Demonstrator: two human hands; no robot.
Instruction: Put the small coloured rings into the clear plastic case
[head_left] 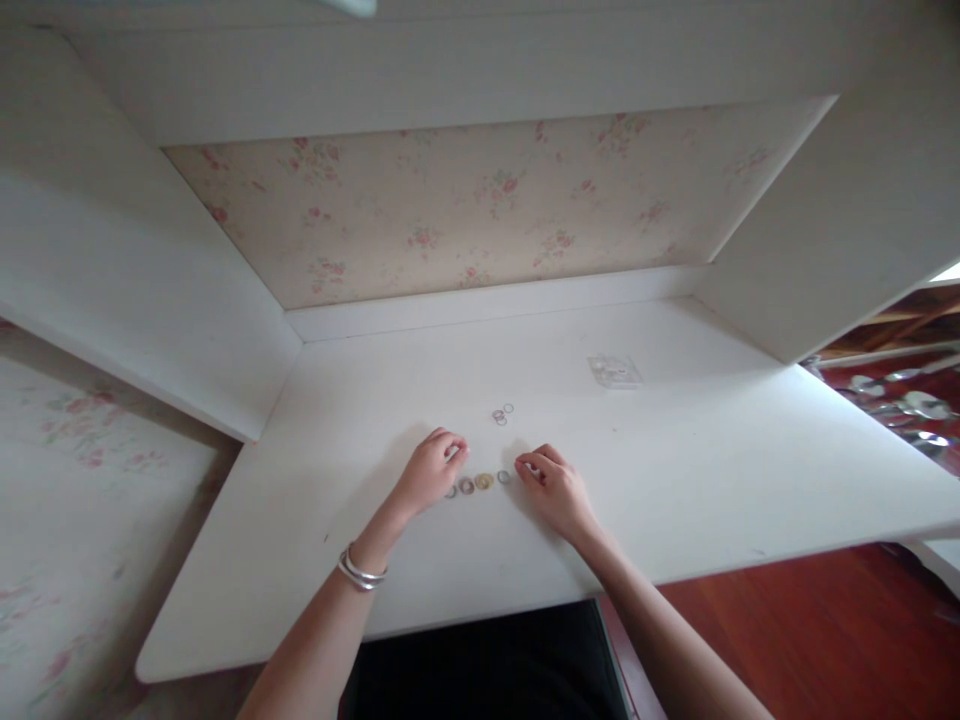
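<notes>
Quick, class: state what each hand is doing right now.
Left hand: curled on the white desk, beside the row of small rings.
Right hand: fingertips pinched; anything held cannot be told.

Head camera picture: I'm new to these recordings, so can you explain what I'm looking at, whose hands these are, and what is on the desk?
This single view comes from a camera worn on a person's head, looking forward and down, so the two bare arms entering from below are the wearer's own. The left hand, with bangles on its wrist, and the right hand rest on a white desk set in an alcove with floral wallpaper. Between the hands lies a short row of small rings, one of them gold-coloured. Both hands have curled fingers touching the row's ends; whether either pinches a ring is too small to tell. Farther back sit a few more rings and a small clear bag.
</notes>
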